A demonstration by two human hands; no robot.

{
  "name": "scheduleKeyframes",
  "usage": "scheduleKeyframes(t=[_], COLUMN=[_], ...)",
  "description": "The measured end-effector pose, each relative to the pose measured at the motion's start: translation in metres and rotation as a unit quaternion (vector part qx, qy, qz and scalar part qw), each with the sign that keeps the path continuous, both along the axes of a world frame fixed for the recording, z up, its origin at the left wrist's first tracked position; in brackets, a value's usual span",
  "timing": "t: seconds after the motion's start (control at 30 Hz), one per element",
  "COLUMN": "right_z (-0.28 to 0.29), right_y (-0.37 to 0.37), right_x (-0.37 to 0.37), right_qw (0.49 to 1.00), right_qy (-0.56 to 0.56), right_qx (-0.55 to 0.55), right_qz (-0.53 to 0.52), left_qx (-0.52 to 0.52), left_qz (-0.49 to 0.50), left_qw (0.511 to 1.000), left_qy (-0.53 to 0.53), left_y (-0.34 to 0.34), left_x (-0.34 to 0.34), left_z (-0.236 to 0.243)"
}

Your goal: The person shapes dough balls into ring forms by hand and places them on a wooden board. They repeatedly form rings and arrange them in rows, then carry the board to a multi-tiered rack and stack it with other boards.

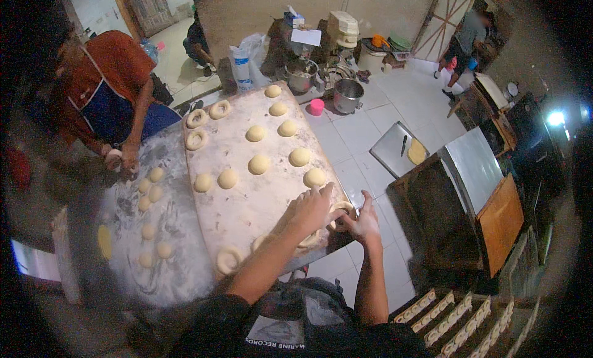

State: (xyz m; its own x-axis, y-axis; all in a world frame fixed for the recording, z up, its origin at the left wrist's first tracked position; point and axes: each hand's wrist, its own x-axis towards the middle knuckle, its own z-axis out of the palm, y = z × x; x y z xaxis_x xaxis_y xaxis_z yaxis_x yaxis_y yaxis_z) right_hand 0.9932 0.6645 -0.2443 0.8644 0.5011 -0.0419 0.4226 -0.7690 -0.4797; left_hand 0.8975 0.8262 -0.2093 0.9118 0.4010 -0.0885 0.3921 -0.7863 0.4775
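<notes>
Right of frame centre, a dough ring [341,206] sits between our left hand [312,208] and right hand [364,227] at the edge of the bench [259,203]. Our right grip is spread; whether our left pinches, we cannot tell

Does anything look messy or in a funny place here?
A dark knife on a square silver metal tray, seemingly on the white tiled floor, looks odd: knives usually belong higher up. White powder smeared around pale round dough balls at left looks spilled.
</notes>
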Motion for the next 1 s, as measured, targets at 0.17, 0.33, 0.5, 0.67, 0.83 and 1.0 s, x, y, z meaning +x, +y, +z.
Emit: scheduleKeyframes(t=[0.17, 0.33, 0.5, 0.67, 0.83, 1.0], right_z=[-0.013, -0.025, 0.019, 0.026, -0.006, -0.011], right_y=[0.057, 0.128, 0.150, 0.231, 0.361, 0.425], right_x=[0.024, 0.051, -0.003, -0.139, -0.261, -0.318], right_qw=[0.991, 0.960, 0.958, 0.780, 0.767, 0.777], right_qy=[-0.009, -0.105, 0.129, 0.364, 0.112, -0.084], right_qx=[0.100, 0.009, -0.007, 0.146, 0.123, -0.066], right_qz=[0.091, 0.261, 0.258, 0.488, 0.619, 0.620], left_qx=[0.089, -0.153, -0.121, -0.175, -0.064, 0.031], left_qz=[0.174, 0.029, 0.193, 0.380, 0.367, 0.492], left_qw=[0.978, 0.984, 0.902, 0.890, 0.926, 0.852], left_qy=[-0.075, -0.090, -0.368, -0.179, -0.061, -0.178], left_y=[0.072, 0.114, 0.113, 0.141, 0.178, 0.187], left_x=[0.028, 0.034, -0.064, -0.280, -0.391, -0.404], left_z=[-0.006, -0.013, -0.022, -0.043, -0.046, -0.065])
